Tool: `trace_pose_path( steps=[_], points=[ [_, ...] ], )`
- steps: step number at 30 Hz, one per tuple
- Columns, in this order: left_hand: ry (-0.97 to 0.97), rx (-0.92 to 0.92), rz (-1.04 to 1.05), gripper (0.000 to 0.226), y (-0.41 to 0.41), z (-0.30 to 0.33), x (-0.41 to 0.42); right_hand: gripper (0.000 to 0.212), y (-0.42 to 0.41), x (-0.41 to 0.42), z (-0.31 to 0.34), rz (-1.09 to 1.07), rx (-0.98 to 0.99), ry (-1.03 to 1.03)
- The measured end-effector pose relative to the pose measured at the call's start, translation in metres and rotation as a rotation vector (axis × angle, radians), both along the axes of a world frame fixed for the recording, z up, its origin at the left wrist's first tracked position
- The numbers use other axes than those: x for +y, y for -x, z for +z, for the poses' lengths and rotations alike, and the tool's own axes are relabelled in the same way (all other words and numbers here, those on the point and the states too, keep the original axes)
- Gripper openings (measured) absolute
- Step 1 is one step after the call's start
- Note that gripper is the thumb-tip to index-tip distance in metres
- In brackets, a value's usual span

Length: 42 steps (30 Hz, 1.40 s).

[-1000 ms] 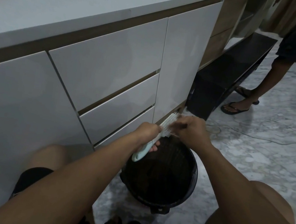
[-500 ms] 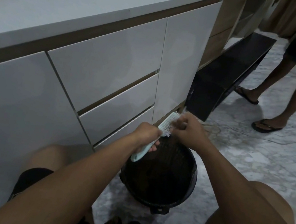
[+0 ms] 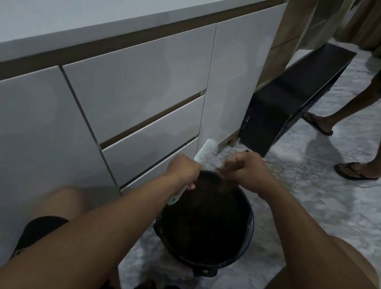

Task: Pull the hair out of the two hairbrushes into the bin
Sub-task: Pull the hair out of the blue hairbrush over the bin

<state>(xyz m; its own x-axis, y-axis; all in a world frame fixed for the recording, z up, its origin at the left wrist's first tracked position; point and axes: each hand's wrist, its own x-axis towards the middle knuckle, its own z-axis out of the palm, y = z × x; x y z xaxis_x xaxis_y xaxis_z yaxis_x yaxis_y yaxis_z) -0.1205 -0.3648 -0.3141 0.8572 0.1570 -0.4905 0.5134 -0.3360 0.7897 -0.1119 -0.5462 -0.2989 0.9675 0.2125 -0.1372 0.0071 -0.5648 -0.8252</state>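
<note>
Hairbrush [image 3: 204, 155], pale blue, is gripped by its handle in the closed left hand [image 3: 183, 171], bristled head tilted up and away, over the bin's near-left rim. Bin [image 3: 241, 250], black and round, stands on the marble floor [image 3: 337, 217] between the crouching person's knees. Right hand [image 3: 246, 169], just beside the brush head above the bin's far rim, is closed, pinching a brown tuft of hair [image 3: 226, 172]. Beyond stand white drawers [image 3: 143, 91]; far right, another person's legs [image 3: 362, 126] in flip-flops.
</note>
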Motion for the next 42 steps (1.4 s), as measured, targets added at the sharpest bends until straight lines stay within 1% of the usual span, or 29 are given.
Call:
trace_pose_path(
  steps=[5, 8, 10, 12, 16, 18, 19, 22, 24, 28, 31, 32, 34, 36, 37, 39, 42],
  points=[
    [0.006, 0.001, 0.023, 0.031, -0.002, -0.004, 0.004, 0.025, -0.001, -0.003, 0.002, -0.067, 0.021, -0.076],
    [0.010, -0.004, 0.028, 0.031, -0.001, -0.002, 0.004, 0.018, -0.003, -0.003, -0.003, -0.100, 0.017, -0.097],
    [0.029, -0.009, 0.011, 0.031, 0.001, 0.001, 0.003, 0.018, -0.004, -0.003, -0.007, -0.117, -0.009, -0.093],
    [0.048, -0.005, -0.020, 0.027, 0.004, 0.005, -0.002, 0.027, -0.004, -0.001, -0.010, -0.106, -0.041, -0.078],
    [0.101, 0.009, -0.085, 0.027, 0.010, 0.011, -0.012, 0.053, 0.000, 0.009, -0.016, -0.039, -0.169, 0.013],
    [0.116, 0.000, -0.107, 0.027, 0.011, 0.013, -0.016, 0.057, 0.004, 0.012, -0.018, -0.072, -0.251, 0.076],
    [0.118, -0.010, -0.114, 0.028, 0.011, 0.013, -0.018, 0.052, 0.005, 0.013, -0.016, -0.107, -0.274, 0.096],
    [0.083, -0.032, -0.126, 0.026, 0.009, 0.012, -0.023, 0.023, 0.002, 0.011, -0.012, -0.154, -0.292, 0.118],
    [0.053, -0.036, -0.129, 0.028, 0.007, 0.008, -0.023, 0.012, 0.000, 0.010, -0.010, -0.161, -0.273, 0.117],
    [-0.010, -0.047, -0.140, 0.033, 0.008, 0.003, -0.018, 0.016, -0.002, 0.004, -0.006, -0.310, -0.229, 0.065],
    [-0.027, -0.055, -0.160, 0.030, 0.008, 0.002, -0.015, 0.018, -0.004, 0.002, -0.005, -0.411, -0.257, 0.085],
    [-0.024, -0.055, -0.165, 0.029, 0.009, 0.003, -0.015, 0.021, -0.005, 0.002, -0.006, -0.395, -0.251, 0.071],
    [-0.001, -0.045, -0.179, 0.030, 0.009, 0.004, -0.016, 0.031, -0.001, 0.005, -0.008, -0.244, -0.227, 0.042],
    [0.026, -0.036, -0.185, 0.030, 0.009, 0.007, -0.017, 0.035, 0.002, 0.009, -0.012, -0.055, -0.310, 0.153],
    [0.033, -0.032, -0.186, 0.030, 0.010, 0.007, -0.017, 0.031, 0.002, 0.010, -0.014, -0.025, -0.364, 0.212],
    [0.036, -0.026, -0.202, 0.032, 0.011, 0.008, -0.016, 0.023, 0.001, 0.009, -0.011, -0.077, -0.384, 0.217],
    [0.042, -0.013, -0.216, 0.036, 0.012, 0.009, -0.013, 0.021, 0.001, 0.008, -0.004, -0.234, -0.325, 0.167]
  ],
)
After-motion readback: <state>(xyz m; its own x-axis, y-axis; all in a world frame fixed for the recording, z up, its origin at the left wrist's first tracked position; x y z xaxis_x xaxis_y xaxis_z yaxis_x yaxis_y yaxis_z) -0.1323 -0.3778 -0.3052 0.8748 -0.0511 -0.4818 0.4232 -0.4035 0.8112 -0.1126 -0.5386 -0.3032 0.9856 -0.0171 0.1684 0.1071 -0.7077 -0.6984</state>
